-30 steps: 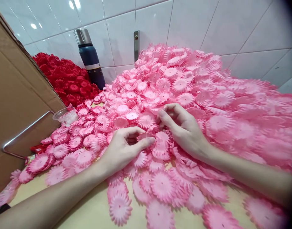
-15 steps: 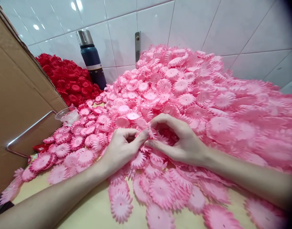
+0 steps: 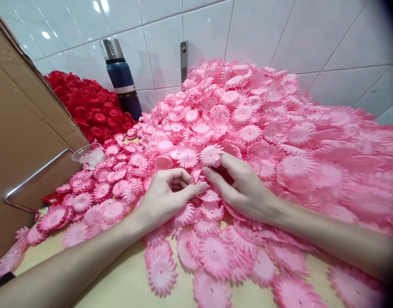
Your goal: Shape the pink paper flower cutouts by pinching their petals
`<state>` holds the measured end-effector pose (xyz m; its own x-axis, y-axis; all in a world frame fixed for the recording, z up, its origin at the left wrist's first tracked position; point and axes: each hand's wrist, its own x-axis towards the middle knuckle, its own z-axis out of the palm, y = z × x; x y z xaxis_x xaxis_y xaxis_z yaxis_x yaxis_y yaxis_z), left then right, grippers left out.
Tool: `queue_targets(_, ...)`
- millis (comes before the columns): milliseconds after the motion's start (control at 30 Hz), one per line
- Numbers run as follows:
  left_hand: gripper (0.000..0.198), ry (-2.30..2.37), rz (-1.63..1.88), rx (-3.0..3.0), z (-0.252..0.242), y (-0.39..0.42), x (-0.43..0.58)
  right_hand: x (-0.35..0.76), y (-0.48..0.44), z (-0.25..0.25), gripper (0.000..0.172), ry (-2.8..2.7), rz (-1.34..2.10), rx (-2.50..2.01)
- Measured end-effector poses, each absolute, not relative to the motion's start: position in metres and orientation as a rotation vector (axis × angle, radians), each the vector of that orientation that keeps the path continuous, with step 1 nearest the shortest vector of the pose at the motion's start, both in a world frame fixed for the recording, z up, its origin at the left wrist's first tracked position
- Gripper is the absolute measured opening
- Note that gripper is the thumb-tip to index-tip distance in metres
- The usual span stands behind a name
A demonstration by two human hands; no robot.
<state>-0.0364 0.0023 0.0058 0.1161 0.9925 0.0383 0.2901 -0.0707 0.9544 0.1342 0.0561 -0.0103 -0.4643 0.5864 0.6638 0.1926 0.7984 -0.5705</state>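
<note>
My right hand (image 3: 239, 182) pinches a pale pink paper-like flower layer (image 3: 211, 155) with fringed edges and a small centre hole, raised in front of the pink heap. To its left, my left hand (image 3: 170, 192) has its fingers loosely curled and its thumb stretched out apart from them, and I see nothing between them. More pink flower layers lie under and around both hands. Close to the left thumb, a small pink piece (image 3: 196, 174) shows between the hands; whether it is touched is hidden.
A large heap of pink flower layers (image 3: 243, 113) rises against the tiled wall (image 3: 263, 34). Red flower layers (image 3: 87, 107) are piled at the back left beside a dark blue bottle (image 3: 124, 83). A cardboard box (image 3: 29, 119) and a clear plastic cup (image 3: 89, 156) stand left, on the yellowish tabletop (image 3: 119, 273).
The two hands, fingertips close together before, have parted slightly. The flower layer in my right hand now faces the camera, raised above the thumb; my left thumb has moved away from the fingers.
</note>
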Motion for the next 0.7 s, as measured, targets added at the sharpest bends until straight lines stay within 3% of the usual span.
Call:
queue_targets(233,0.042,1.367,0.957,1.604,0.007,-0.002,-0.035,0.14,0.073,-0.017,0.018,-1.667,0.74,-0.944)
queue_targets(400,0.026,1.278,1.036,1.491,0.003,-0.001,-0.034,0.14,0.073,-0.014,0.016,-1.668,0.794,-0.763)
queue_targets(567,0.041,1.307,1.021,1.465,0.004,-0.001,-0.035,0.141,0.067,-0.014,0.015,-1.8,0.655,-0.627)
queue_targets(700,0.043,1.382,0.976,1.487,0.009,-0.002,-0.035,0.142,0.066,-0.015,0.031,-1.892,0.571,-0.519)
